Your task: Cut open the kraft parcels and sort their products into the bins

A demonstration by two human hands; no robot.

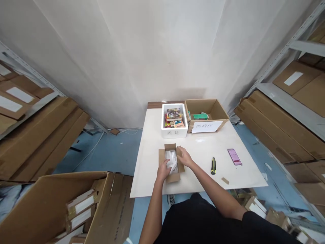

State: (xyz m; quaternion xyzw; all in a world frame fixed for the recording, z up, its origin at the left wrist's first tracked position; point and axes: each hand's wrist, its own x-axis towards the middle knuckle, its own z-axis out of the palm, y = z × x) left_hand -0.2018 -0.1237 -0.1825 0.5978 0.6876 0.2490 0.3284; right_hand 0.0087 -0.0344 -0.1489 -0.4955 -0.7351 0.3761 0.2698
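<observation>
A small cardboard box (pixel 173 177) lies on the white table with its flaps folded outward. Inside it sits crumpled white plastic packaging (pixel 172 159); what it wraps cannot be made out. My left hand (pixel 163 170) reaches over the box's left side, its fingers closed at the edge of the plastic. At the right flap, my right hand (pixel 185 158) has its fingers bent round the cardboard. To the right, a black and yellow box cutter (pixel 213 166) rests on the tabletop.
Behind the box stand a white foam bin (pixel 175 133) holding books and a larger carton (pixel 222 115) with a green item inside. A pink-screened phone (pixel 234 157) and a cardboard scrap (pixel 225 180) lie at right. A big carton (pixel 111 203) of parcels flanks the table's left.
</observation>
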